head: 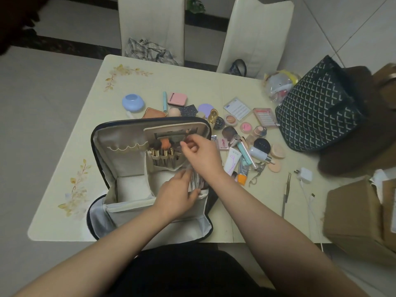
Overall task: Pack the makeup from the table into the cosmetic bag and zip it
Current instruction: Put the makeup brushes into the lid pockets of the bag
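While cosmetic bag lies open on tabletop, right hand fingers pinch small item above brushes; left hand fingers curl round clear packet inside bag; makeup beyond right fingers.

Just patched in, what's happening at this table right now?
A person is packing makeup into an open cosmetic bag. The right hand pinches something small by the brushes in the lid's slots; the left hand reaches into the bag's right compartment. Many items, including a pink compact, remain on the table.
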### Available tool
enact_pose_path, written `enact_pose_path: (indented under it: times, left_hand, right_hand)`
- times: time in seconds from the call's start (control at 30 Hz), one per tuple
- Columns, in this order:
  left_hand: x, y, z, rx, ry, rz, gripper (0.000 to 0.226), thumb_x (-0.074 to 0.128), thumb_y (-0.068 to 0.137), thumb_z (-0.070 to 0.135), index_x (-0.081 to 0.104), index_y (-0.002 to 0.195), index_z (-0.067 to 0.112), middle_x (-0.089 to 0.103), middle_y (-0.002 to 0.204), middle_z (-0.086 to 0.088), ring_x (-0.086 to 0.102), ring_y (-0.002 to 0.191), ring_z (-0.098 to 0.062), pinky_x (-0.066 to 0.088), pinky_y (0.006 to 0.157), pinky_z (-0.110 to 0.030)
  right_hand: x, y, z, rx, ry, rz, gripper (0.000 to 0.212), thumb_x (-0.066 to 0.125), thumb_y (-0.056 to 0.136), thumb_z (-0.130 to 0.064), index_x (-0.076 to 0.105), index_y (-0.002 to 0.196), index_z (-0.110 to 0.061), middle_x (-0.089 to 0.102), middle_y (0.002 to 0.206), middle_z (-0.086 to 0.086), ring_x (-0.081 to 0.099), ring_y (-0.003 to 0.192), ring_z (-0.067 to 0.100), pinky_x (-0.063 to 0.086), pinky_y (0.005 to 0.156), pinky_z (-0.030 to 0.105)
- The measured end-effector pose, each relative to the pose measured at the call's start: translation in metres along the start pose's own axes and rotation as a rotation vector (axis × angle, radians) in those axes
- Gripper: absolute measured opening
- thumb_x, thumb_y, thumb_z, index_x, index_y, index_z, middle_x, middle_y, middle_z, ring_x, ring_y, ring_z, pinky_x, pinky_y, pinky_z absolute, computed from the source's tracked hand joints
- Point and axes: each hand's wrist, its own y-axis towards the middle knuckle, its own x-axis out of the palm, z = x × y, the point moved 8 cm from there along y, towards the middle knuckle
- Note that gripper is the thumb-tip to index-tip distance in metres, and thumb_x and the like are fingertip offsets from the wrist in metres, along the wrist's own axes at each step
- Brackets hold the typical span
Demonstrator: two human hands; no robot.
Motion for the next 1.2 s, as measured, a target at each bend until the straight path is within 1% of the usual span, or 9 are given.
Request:
enact_pose_path:
  times: [0.17, 0.33, 0.43, 0.53, 0.6, 0.7, 0.87, 1.0, 1.2]
  left_hand:
    - [-0.005, 0.004, -0.013, -0.068, 0.098, -0.052, 0.063, 0.047, 0.092, 0.041, 0.029, 0.146, 0.012, 0.029, 0.152, -0.008, 0.037, 0.134, -0.023, 0.038, 0.100, -0.034]
    - [-0.011, 0.008, -0.023, -0.106, 0.187, -0.081, 0.057, 0.047, 0.092, 0.040, 0.038, 0.140, 0.011, 0.034, 0.148, -0.009, 0.041, 0.130, -0.026, 0.038, 0.099, -0.034]
    - [-0.030, 0.011, -0.015, -0.037, 0.231, 0.074, 0.051, 0.049, 0.090, 0.035, 0.044, 0.136, 0.013, 0.045, 0.141, -0.005, 0.048, 0.124, -0.025, 0.040, 0.095, -0.036]
    - [-0.058, 0.009, 0.001, 0.097, 0.254, 0.297, 0.038, 0.048, 0.085, 0.027, 0.061, 0.116, 0.010, 0.063, 0.107, -0.007, 0.060, 0.096, -0.032, 0.044, 0.072, -0.037]
    - [-0.077, 0.004, 0.012, 0.194, 0.295, 0.472, 0.034, 0.044, 0.083, 0.024, 0.066, 0.104, 0.009, 0.063, 0.093, -0.008, 0.059, 0.084, -0.032, 0.037, 0.064, -0.035]
    - [-0.091, 0.004, 0.032, 0.328, 0.316, 0.588, 0.030, 0.052, 0.082, 0.015, 0.065, 0.108, 0.006, 0.062, 0.105, -0.012, 0.055, 0.098, -0.033, 0.035, 0.074, -0.038]
    - [-0.065, 0.015, 0.058, 0.346, 0.290, 0.441, 0.045, 0.049, 0.086, 0.027, 0.057, 0.122, 0.002, 0.051, 0.132, -0.022, 0.042, 0.128, -0.037, 0.040, 0.099, -0.046]
    - [-0.024, 0.014, 0.074, 0.261, 0.327, 0.305, 0.054, 0.057, 0.084, 0.037, 0.055, 0.127, 0.003, 0.046, 0.137, -0.023, 0.041, 0.130, -0.038, 0.044, 0.097, -0.052]
    - [0.016, 0.021, 0.070, 0.121, 0.366, 0.178, 0.065, 0.071, 0.074, 0.040, 0.056, 0.123, 0.000, 0.042, 0.140, -0.027, 0.036, 0.133, -0.041, 0.040, 0.095, -0.058]
  right_hand:
    - [0.020, 0.004, 0.004, -0.066, -0.421, -0.162, 0.023, 0.055, 0.090, -0.028, 0.068, 0.092, -0.009, 0.059, 0.095, 0.008, 0.058, 0.090, 0.025, 0.042, 0.068, 0.029]
    - [0.017, 0.006, -0.001, -0.085, -0.347, -0.088, 0.021, 0.058, 0.088, -0.027, 0.067, 0.097, -0.010, 0.059, 0.094, 0.006, 0.058, 0.089, 0.024, 0.043, 0.070, 0.029]
    - [0.012, 0.005, 0.001, -0.098, -0.267, -0.039, 0.020, 0.058, 0.089, -0.024, 0.070, 0.100, -0.012, 0.063, 0.097, 0.006, 0.059, 0.090, 0.022, 0.047, 0.074, 0.032]
    - [0.009, 0.005, 0.007, -0.073, -0.170, -0.020, 0.016, 0.059, 0.087, -0.020, 0.072, 0.094, -0.013, 0.065, 0.091, 0.005, 0.059, 0.085, 0.020, 0.049, 0.077, 0.033]
    - [-0.007, 0.001, 0.013, -0.031, -0.040, 0.076, 0.012, 0.060, 0.085, -0.018, 0.071, 0.086, -0.015, 0.063, 0.080, 0.000, 0.057, 0.075, 0.015, 0.049, 0.073, 0.031]
    - [-0.044, -0.017, 0.042, 0.104, 0.117, 0.244, 0.007, 0.060, 0.083, -0.016, 0.065, 0.079, -0.019, 0.057, 0.068, -0.008, 0.051, 0.064, 0.007, 0.045, 0.067, 0.022]
    - [-0.113, -0.068, 0.168, 0.506, 0.036, 0.501, 0.007, 0.055, 0.087, -0.017, 0.060, 0.084, -0.014, 0.062, 0.078, 0.004, 0.057, 0.075, 0.023, 0.040, 0.064, 0.027]
    - [-0.139, -0.117, 0.265, 0.812, -0.122, 0.426, 0.027, 0.056, 0.089, -0.018, 0.062, 0.111, -0.003, 0.061, 0.114, 0.016, 0.058, 0.102, 0.032, 0.044, 0.082, 0.031]
    - [-0.144, -0.137, 0.304, 0.982, -0.231, 0.311, 0.033, 0.056, 0.087, -0.014, 0.055, 0.115, 0.002, 0.052, 0.117, 0.020, 0.056, 0.102, 0.038, 0.047, 0.079, 0.036]
